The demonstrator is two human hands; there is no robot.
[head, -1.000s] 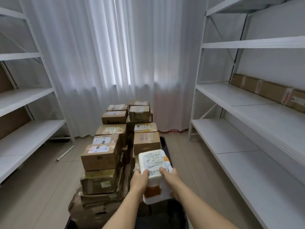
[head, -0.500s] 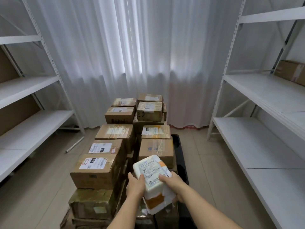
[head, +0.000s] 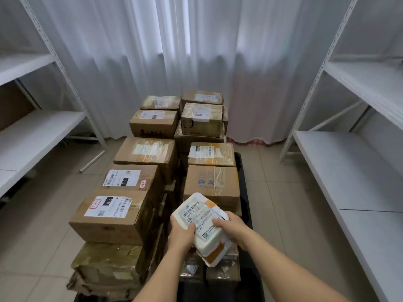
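White parcel, label upward, held just above the near end of the cart, gripped on either side by the left hand and right hand. Beyond, stacked cardboard boxes. The label should be read before a shelf is chosen.

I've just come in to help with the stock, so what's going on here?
A person is sorting packages. Their left hand and right hand grip a white parcel from either side, label up, just above a stack of taped cardboard boxes piled on a black cart. White shelves stand on both sides of the aisle. The parcel has not been placed on any of them yet.
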